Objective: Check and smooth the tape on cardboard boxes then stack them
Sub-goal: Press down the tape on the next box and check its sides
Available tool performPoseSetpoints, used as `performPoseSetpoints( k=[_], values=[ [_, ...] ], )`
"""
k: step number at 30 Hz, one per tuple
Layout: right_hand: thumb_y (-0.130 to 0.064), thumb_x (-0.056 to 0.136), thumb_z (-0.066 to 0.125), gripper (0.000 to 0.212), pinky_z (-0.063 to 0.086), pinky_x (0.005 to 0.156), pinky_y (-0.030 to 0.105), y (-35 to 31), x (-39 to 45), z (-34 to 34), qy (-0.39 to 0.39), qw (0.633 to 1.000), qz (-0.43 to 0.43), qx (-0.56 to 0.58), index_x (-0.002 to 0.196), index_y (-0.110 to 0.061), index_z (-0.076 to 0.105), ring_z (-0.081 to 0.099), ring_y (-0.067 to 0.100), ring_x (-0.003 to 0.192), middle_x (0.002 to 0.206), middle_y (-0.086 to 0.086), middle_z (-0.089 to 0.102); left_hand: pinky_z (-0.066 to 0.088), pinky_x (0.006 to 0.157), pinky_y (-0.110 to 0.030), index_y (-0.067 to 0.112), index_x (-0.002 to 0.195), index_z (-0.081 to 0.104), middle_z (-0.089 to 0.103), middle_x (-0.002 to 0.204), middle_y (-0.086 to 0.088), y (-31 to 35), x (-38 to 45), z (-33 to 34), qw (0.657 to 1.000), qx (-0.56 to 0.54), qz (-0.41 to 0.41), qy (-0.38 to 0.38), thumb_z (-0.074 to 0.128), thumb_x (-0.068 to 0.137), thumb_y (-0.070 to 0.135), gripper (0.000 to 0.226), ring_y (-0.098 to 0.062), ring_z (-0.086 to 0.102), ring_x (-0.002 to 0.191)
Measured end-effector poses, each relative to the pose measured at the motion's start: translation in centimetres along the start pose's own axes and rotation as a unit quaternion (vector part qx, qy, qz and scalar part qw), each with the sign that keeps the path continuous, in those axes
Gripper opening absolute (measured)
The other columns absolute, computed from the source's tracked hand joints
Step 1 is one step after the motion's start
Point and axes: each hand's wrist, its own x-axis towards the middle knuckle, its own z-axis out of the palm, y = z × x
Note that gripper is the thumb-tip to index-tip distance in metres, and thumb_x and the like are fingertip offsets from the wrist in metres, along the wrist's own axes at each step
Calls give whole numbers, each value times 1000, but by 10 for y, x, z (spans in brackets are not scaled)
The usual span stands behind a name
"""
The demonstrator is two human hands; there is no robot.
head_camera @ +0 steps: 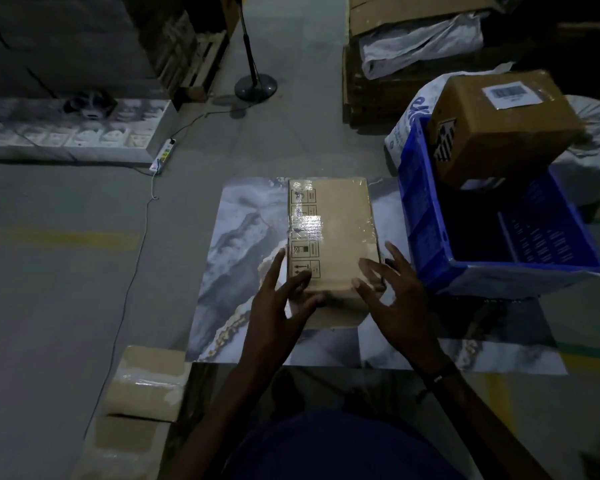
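A flat cardboard box (pixel 336 233) with a shiny band of clear tape (pixel 309 226) across it lies on a marble-patterned sheet (pixel 243 258) on the floor. My left hand (pixel 281 306) has spread, straight fingers touching the box's near left corner. My right hand (pixel 392 296) is spread with its fingers over the near right corner; contact is hard to tell. Another taped cardboard box (pixel 146 382) lies on the floor at the near left. A third cardboard box (pixel 503 129) with a barcode label leans in the blue crate (pixel 426 216).
The blue plastic crate stands right of the sheet, with white sacks (pixel 589 157) behind it. A fan stand (pixel 256 86) and a power strip (pixel 163 157) with a trailing cable lie on the concrete floor beyond. Wooden pallets and cartons (pixel 409 39) fill the back.
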Motion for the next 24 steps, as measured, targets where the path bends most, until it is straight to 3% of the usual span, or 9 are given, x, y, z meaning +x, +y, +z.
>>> performPoseSetpoints(
  k=[1,3,6,10,13,15,18,21,24],
  values=[
    [-48,91,65,51,35,100,1,4,-7,1,-7,1000,4,18,135,-23,64,36,-17,132,156,-14,35,36,111,-13,29,135,65,29,166,6,-4,-5,1,1000,3,-5,-3,75,89,42,49,5,36,143],
    [-45,90,69,59,39,109,14,15,-17,5,-27,999,6,43,144,-26,56,35,-11,139,157,-14,37,39,117,-28,35,143,57,28,166,6,-11,-13,5,1000,5,-16,-19,75,90,38,56,-5,34,148],
    [-20,90,77,67,42,116,31,25,-24,14,-42,994,3,99,150,-24,48,37,5,146,158,-7,41,48,109,-43,32,146,53,40,160,4,-15,-16,12,1000,-8,-7,-16,72,95,21,55,-15,48,141],
    [-6,88,75,61,46,107,19,19,-22,13,-17,989,7,148,145,-18,54,44,1,140,150,-15,48,52,103,-44,30,143,58,51,152,5,-9,-10,12,1000,-20,6,9,71,96,13,52,-13,58,130],
    [-12,92,72,58,49,105,23,10,-6,6,-7,989,27,144,145,-25,53,49,-3,133,145,-17,53,53,103,-43,27,142,58,55,149,5,-2,2,8,999,-21,17,33,72,95,14,51,-11,56,132],
    [-17,94,70,56,53,100,25,4,8,2,12,992,10,128,146,-29,51,53,-1,130,141,-29,50,52,104,-47,27,145,55,55,150,5,3,13,6,998,-27,20,46,72,95,18,53,-12,53,135],
    [-27,97,68,55,59,88,25,-10,33,-8,29,992,18,121,147,-37,47,60,-6,116,127,-39,51,53,100,-47,40,150,44,54,149,4,15,34,2,998,-28,8,59,69,97,30,60,-13,55,126],
    [-36,100,64,51,60,76,28,-17,57,-15,49,994,28,97,146,-44,43,62,-14,97,117,-30,62,52,95,-38,52,152,29,56,135,14,23,54,-1,998,-31,-22,45,72,94,38,74,-13,55,113],
    [-43,100,62,50,52,72,18,-19,76,-14,56,996,47,51,145,-42,40,63,-7,95,123,-8,69,51,97,-38,42,154,35,57,139,13,16,74,2,999,-27,-9,28,75,92,38,74,-5,56,115]
  ],
)
